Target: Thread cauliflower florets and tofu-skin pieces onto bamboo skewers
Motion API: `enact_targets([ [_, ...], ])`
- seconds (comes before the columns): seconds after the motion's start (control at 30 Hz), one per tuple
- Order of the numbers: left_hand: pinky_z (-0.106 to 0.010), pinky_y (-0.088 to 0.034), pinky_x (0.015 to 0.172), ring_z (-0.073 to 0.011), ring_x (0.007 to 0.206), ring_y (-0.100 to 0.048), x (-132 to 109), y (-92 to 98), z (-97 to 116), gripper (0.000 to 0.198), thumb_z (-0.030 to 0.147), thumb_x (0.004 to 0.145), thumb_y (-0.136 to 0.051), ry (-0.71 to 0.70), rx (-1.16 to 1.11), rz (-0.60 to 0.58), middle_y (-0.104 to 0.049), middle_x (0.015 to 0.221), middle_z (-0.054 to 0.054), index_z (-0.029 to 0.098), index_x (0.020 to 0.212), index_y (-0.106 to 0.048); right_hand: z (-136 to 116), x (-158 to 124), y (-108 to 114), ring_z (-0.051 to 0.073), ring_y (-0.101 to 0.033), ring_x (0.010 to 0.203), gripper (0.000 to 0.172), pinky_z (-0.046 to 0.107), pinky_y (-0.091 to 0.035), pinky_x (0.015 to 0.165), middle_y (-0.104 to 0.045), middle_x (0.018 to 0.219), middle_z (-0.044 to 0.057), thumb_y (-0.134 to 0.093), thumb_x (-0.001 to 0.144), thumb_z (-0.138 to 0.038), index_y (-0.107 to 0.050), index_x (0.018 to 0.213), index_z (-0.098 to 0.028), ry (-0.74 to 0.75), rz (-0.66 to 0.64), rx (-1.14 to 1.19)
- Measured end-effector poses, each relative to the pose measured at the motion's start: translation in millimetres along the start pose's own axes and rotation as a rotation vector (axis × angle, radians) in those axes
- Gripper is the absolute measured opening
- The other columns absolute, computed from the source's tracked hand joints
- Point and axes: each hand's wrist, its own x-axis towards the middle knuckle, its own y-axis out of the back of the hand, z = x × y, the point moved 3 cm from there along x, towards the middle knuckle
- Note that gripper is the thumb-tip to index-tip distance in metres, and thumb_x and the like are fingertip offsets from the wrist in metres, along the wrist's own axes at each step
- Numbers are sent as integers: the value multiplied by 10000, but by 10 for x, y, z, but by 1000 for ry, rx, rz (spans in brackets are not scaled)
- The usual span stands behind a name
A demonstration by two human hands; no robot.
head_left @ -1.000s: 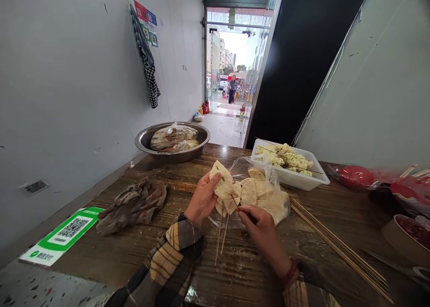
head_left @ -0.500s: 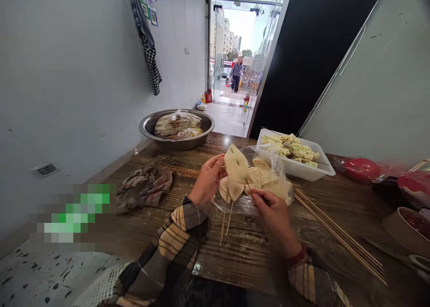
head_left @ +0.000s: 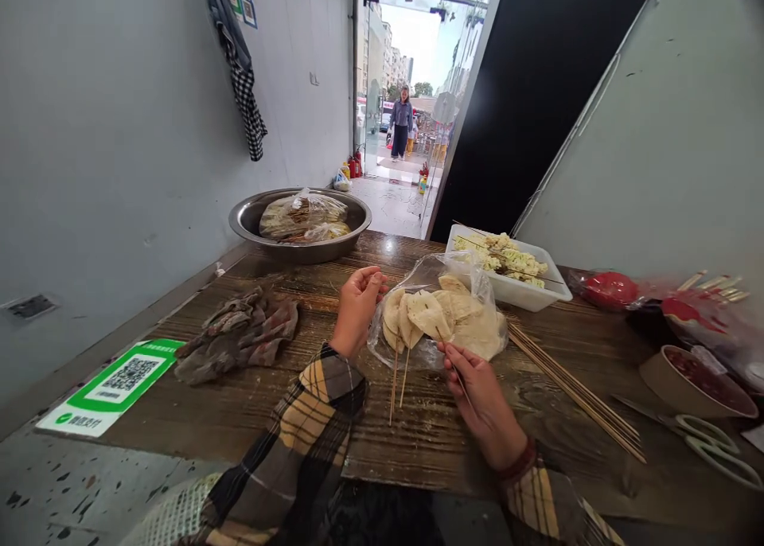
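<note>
My right hand (head_left: pixel 477 391) pinches a thin wooden skewer (head_left: pixel 462 383) whose upper end runs through a flat, pale slice (head_left: pixel 428 315), perhaps tofu or dough. That slice rests over a pile of similar pale slices (head_left: pixel 477 323) on a clear plastic bag (head_left: pixel 411 279). Left of the pile my left hand (head_left: pixel 358 303) is raised, its fingers curled together with nothing visible in them. Between the hands, two more skewers (head_left: pixel 397 387) stick out toward me from slices at the pile's near left edge.
A white tub (head_left: pixel 537 295) of skewered cauliflower stands behind the pile, and a metal basin (head_left: pixel 239 232) with bagged skewers at back left. Loose skewers (head_left: pixel 573 391), scissors (head_left: pixel 710 442) and a paper bowl (head_left: pixel 674 387) lie right; a rag (head_left: pixel 239 339) and QR sign (head_left: pixel 113 387) left.
The skewered slice has come down from between my hands onto the pile. My left hand has let go of it and moved slightly left. The view has turned a little right.
</note>
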Motion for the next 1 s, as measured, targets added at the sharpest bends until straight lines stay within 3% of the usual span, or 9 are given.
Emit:
enact_targets([
  [0.13,-243,-438,617,-128,683,-584,-1,-24,-1,298,352,727,-666,-7,26,-16,-666,846,-53,144,935,-615,48,149,-146,53,-402,458,351,163,-275,350,-544,604,-25,-787,606,-411,-693,843,-169,64,-38,25],
  [0.3,-257,-455,670,-139,709,-583,32,-21,-43,320,374,744,-654,-44,120,-41,-664,849,-49,151,970,-616,183,327,-290,44,-429,424,396,149,-277,330,-570,561,-24,-814,536,-433,-661,747,-134,35,-105,-50],
  [0.43,-306,-468,757,-190,856,-602,-11,-79,-10,286,352,810,-587,-267,420,-110,-664,973,-77,171,1030,-616,218,378,-311,43,-443,405,395,144,-291,325,-582,533,-27,-809,548,-438,-654,733,-125,54,-110,-75],
  [0.57,-374,-429,935,-229,1063,-561,-160,-249,20,291,262,858,-502,-553,697,-320,-633,1117,-95,186,1121,-602,200,484,-399,46,-456,405,392,153,-323,334,-588,536,-31,-793,545,-455,-637,712,-136,84,-112,-82],
  [0.73,-399,-427,959,-241,1083,-573,-262,-394,-109,326,194,865,-445,-607,879,-684,-666,1109,-100,189,1138,-623,171,564,-536,44,-428,382,345,160,-349,343,-507,452,-66,-759,577,-456,-578,585,-163,135,-142,-129],
  [0.87,-405,-447,934,-238,1051,-594,-242,-393,-197,305,191,862,-448,-630,952,-763,-694,1045,-95,205,1086,-655,70,381,-421,65,-491,423,285,162,-380,359,-570,507,-43,-749,594,-416,-641,633,-155,152,-205,-229],
  [1.0,-415,-448,933,-249,1063,-591,-233,-389,-253,286,210,860,-466,-661,999,-764,-700,1032,-113,193,1073,-657,-171,142,-1,82,-525,459,323,176,-364,376,-651,633,-8,-674,705,-420,-713,884,-153,235,-177,-480],
])
